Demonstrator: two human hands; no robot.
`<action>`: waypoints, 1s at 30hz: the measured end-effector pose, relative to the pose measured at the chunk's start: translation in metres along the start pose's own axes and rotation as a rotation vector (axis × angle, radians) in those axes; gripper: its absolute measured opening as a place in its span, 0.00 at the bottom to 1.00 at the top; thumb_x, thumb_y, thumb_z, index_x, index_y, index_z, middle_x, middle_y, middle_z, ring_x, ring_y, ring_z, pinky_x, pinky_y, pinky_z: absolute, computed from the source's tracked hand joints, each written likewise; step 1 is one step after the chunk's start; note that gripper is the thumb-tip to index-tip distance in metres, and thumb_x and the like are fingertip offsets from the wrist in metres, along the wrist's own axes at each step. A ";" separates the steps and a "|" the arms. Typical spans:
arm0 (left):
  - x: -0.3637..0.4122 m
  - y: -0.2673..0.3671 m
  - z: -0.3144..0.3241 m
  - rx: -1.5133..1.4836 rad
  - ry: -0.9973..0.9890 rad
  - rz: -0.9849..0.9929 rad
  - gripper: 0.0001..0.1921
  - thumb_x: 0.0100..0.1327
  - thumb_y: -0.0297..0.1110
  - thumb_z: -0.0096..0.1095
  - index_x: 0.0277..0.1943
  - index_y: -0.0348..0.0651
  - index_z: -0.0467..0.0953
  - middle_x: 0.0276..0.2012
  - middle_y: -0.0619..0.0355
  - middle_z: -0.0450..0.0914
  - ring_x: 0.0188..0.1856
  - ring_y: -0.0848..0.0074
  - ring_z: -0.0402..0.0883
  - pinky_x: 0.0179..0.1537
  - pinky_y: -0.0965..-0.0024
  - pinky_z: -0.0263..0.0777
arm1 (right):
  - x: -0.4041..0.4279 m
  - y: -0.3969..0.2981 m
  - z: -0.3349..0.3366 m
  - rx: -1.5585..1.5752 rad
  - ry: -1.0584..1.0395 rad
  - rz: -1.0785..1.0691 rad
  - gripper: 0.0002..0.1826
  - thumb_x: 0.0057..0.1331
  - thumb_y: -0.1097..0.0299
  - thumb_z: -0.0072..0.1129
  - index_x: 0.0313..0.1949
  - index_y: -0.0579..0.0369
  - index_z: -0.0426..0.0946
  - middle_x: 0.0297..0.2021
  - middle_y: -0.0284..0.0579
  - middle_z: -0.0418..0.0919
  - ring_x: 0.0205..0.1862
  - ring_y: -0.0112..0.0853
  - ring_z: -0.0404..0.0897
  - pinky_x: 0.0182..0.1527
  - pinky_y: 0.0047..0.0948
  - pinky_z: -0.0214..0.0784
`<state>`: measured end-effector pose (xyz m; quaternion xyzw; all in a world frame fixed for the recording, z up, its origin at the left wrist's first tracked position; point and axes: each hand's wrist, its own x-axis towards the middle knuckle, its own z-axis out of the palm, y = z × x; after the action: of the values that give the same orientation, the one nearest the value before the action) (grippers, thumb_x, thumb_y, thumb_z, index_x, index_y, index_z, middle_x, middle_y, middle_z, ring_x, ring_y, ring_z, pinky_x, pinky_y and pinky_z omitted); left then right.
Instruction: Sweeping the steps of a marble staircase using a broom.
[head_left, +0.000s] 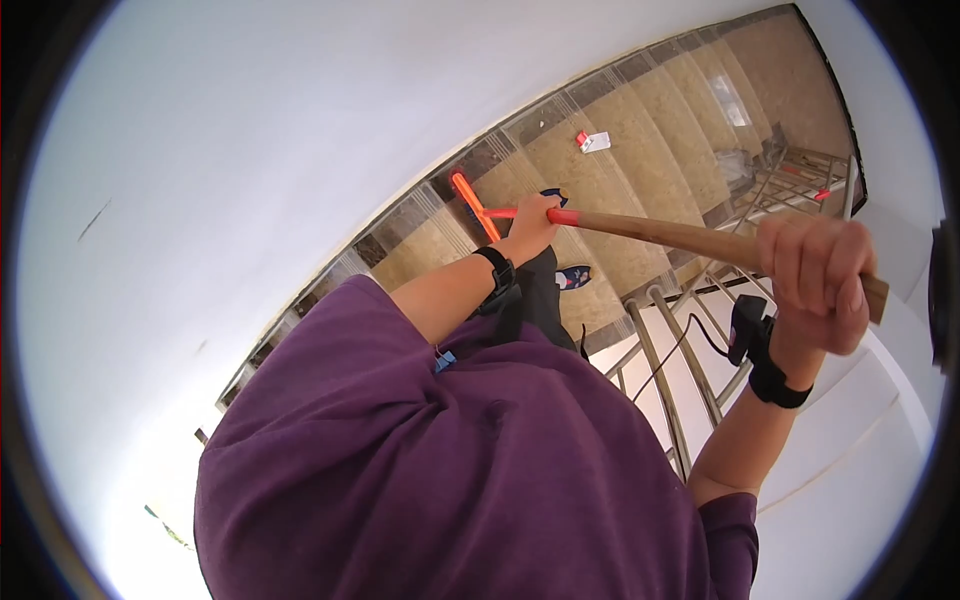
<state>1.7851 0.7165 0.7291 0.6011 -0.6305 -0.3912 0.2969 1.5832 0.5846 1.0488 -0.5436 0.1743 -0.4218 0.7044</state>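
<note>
Both my hands grip a push broom (667, 234) with a wooden handle and a red socket. My left hand (534, 219) closes around the red lower part, close to the head. Near the top end of the wood, my right hand (817, 281) is wrapped around the handle. The orange broom head (474, 204) rests on a stair beside the wall, its dark bristles partly in view. A small red and white packet (592, 142) lies on another tread beyond my feet.
Tan stone stairs (626, 150) with dark borders run along a white wall (300, 112). A stainless steel railing (675, 390) stands on the right. Clear plastic (735, 169) lies by the railing further along. My shoes (575, 277) are on the steps. A cable (679, 346) hangs near my right wrist.
</note>
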 end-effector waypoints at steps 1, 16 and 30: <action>-0.004 -0.008 0.000 -0.054 0.017 -0.114 0.03 0.47 0.21 0.58 0.24 0.36 0.71 0.21 0.46 0.74 0.27 0.56 0.73 0.29 0.62 0.64 | 0.005 0.009 -0.004 0.037 0.030 0.038 0.13 0.64 0.62 0.48 0.23 0.46 0.60 0.10 0.24 0.57 0.11 0.19 0.55 0.22 0.22 0.49; 0.088 -0.076 -0.008 -0.092 -0.380 0.033 0.03 0.48 0.29 0.60 0.27 0.41 0.76 0.27 0.46 0.77 0.34 0.53 0.76 0.35 0.56 0.68 | 0.037 0.039 0.076 -0.248 0.650 -0.042 0.14 0.65 0.71 0.36 0.20 0.50 0.52 0.11 0.30 0.51 0.16 0.22 0.51 0.29 0.27 0.51; 0.096 0.217 0.168 -0.130 -0.641 0.640 0.05 0.43 0.21 0.61 0.24 0.39 0.72 0.32 0.48 0.76 0.40 0.53 0.73 0.38 0.58 0.65 | -0.233 -0.067 0.018 -0.005 1.071 0.702 0.23 0.66 0.62 0.45 0.55 0.68 0.62 0.47 0.57 0.72 0.47 0.37 0.76 0.50 0.31 0.70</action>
<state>1.5196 0.6382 0.8177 0.2049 -0.8186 -0.4848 0.2300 1.4326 0.7752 1.0670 -0.1697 0.6706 -0.3789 0.6147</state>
